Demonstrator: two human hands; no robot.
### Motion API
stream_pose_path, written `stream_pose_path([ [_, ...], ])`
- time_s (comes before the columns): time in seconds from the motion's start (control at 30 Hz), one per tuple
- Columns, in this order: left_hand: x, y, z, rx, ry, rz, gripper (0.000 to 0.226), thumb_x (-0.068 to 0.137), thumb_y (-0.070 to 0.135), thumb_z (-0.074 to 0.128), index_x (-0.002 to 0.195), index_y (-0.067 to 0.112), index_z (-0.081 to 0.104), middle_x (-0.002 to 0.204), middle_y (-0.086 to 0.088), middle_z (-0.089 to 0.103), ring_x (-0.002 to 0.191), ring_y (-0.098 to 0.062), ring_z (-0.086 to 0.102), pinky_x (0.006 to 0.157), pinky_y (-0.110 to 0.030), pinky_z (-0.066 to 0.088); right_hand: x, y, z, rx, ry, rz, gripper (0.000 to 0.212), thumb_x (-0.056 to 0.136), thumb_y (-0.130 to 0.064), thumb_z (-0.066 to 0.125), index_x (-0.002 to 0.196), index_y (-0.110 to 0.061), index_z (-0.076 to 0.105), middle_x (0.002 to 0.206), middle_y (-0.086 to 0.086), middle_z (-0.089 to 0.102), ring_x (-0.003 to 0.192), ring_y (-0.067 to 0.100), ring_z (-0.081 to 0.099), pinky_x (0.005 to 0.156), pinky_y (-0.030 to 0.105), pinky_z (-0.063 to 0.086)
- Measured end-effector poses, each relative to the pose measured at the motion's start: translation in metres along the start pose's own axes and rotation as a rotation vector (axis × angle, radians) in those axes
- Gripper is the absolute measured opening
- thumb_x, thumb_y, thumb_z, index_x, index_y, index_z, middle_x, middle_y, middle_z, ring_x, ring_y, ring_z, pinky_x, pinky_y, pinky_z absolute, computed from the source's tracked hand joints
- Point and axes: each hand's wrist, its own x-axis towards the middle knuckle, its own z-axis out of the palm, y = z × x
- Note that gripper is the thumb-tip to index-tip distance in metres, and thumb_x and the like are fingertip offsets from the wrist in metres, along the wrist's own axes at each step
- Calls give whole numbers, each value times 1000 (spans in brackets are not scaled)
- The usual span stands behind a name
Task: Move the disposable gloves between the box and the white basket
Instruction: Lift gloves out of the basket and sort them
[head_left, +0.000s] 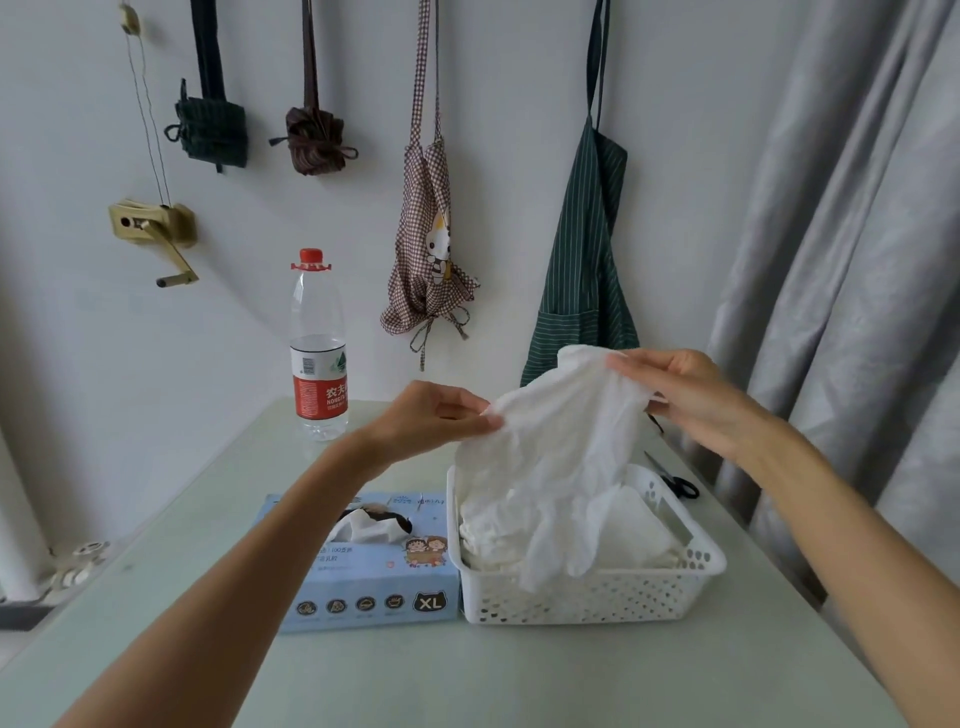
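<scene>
Both forearms come in from the bottom edge, over the pale green table (519, 675). Left hand (436, 415) pinches one edge of a white disposable glove (550, 457), thumb against fingertips. Right hand (685, 389) pinches the opposite upper edge, so the film is stretched between my hands above the white basket (587, 597). Glove fingers hang down, the lowest tips draping over the front rim onto the pile of gloves (639, 535) already inside. Can't tell if I'm holding one glove or several stuck together; the film is too thin and washed out to separate layers.

Blue glove box (363, 566) sits touching the basket's left wall, with a tuft of glove (363, 525) poking from its top slot.

Risks as I see them:
- Static cling: dangling fingers could drag neighbours out of the pile when I lift or shift sideways.
- Uneven pull: both grips are small pinches on slick film, so one side slipping would drop the glove half over the rim.
- Light basket: a snag on the perforated wall could tip or slide it into the box.
- Scissors (675, 480) lie just behind the basket near my right wrist; a wide sweep could knock them or catch the film.
- Water bottle (318, 348) stands well apart at the back left, low concern.
</scene>
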Motion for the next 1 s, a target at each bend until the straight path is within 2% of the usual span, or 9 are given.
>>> stream_pose_path([
  [0.13,-2,-1,0,-18,19,2,14,90,20,60,100,14,68,108,-7,68,104,-20,62,98,-31,48,6,4,9,-311,351,-252,9,90,-22,63,83,-24,68,80,-14,68,76,0,63,66,5,46],
  [0.2,-2,0,2,-28,98,27,15,94,20,54,102,14,64,107,-9,66,103,-23,60,97,-34,45,4,2,20,-531,450,-384,9,93,-24,59,86,-22,66,81,-14,65,80,4,61,72,12,48],
  [0.27,-6,5,4,-51,229,65,15,96,20,49,104,14,61,100,-4,64,94,-17,58,87,-24,46,-1,-2,38,-594,527,-530,13,95,-27,56,91,-17,64,83,-10,66,80,10,63,73,28,52],
  [0.37,-11,13,0,-38,491,183,14,97,16,47,102,10,58,84,4,59,73,-6,54,59,-4,42,-8,-10,72,-538,573,-664,19,96,-27,54,95,-11,63,79,-2,68,71,13,63,63,31,50],
  [0.43,-13,18,-9,-6,651,273,12,95,15,48,100,10,57,79,7,57,67,-4,51,53,-7,40,-13,-17,92,-424,562,-681,17,97,-24,53,92,-10,61,64,-3,62,56,7,57,51,26,43],
  [0.53,-7,20,-21,102,778,317,13,93,19,49,100,13,59,82,7,59,69,-7,53,59,-22,41,-20,-15,108,-119,530,-557,13,98,-19,52,91,-9,56,47,-2,50,39,6,44,39,23,34],
  [0.67,16,-13,0,327,618,155,14,95,23,49,102,19,60,93,1,61,83,-20,58,73,-32,45,-26,32,100,105,554,-229,15,97,-18,51,97,-4,58,53,4,53,38,6,47,38,19,40],
  [0.87,57,-81,63,462,340,30,16,96,26,50,104,20,61,106,-1,67,101,-23,59,80,-30,44,-29,121,56,-145,659,38,13,96,-21,52,93,-11,59,56,7,59,36,6,52,40,18,43],
  [1.0,79,-89,85,501,253,76,18,96,26,50,107,20,63,107,3,67,101,-22,59,82,-31,44,-31,144,32,-368,708,21,10,93,-29,54,84,-25,58,66,4,66,62,24,64,59,34,50],
])
